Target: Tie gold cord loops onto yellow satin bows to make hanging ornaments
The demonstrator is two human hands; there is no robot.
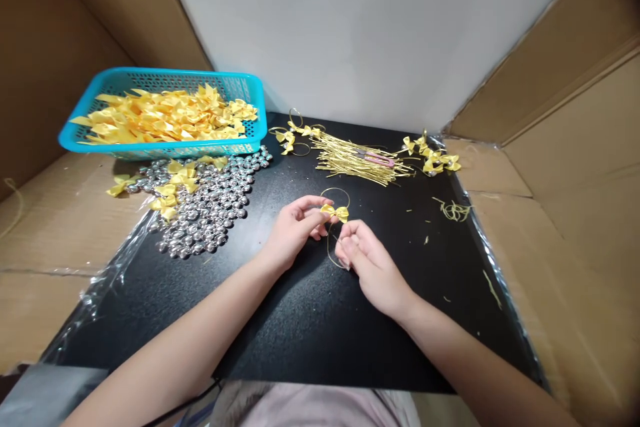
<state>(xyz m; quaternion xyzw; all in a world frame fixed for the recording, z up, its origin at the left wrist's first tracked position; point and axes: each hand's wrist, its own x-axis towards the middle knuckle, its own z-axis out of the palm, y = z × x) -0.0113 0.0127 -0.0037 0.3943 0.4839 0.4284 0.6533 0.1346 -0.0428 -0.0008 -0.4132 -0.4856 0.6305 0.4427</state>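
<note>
My left hand (295, 227) pinches a small yellow ribbon bow (335, 212) just above the black work mat (280, 320). A thin gold cord (334, 192) loops up behind the bow and trails down between my hands. My right hand (367, 260) is closed in a pinch on the lower end of that cord, fingers pressed together, right beside the left hand.
A blue basket (165, 147) full of yellow bows sits at the back left. In front of it lies a heap of silver beads (210, 203) with loose bows on top. A bundle of gold cords (360, 161) and finished bows (434, 157) lie at the back. Cardboard walls enclose the space.
</note>
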